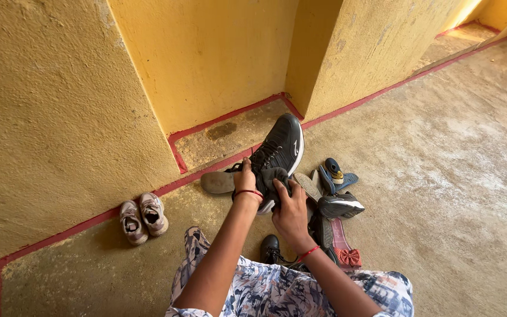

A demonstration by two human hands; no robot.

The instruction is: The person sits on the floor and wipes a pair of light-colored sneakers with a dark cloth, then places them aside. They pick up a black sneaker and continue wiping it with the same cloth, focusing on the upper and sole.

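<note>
A yellow wall (60,105) with a red painted base line runs along the far and left side, stepping back into 2 recesses, and a bare concrete floor (441,176) fills the right and near part of the scene. At the near edge sit the person's knees in patterned blue and white cloth (277,290). Just beyond them, near the middle, lies a small heap of footwear (333,202): a dark shoe with a white sole, blue sandals, a grey sole turned up, and a pink sandal with a red bow. A black sneaker (280,149) with a white sole is held up above this heap, toe pointing far and right. The left hand (244,182), a red thread at its wrist, has its grip closed on the heel end of the black sneaker; the right hand (289,211) grips the same end from below, fingers curled around it. To the left, well apart, 2 small pink shoes (142,217) stand side by side near the wall.
</note>
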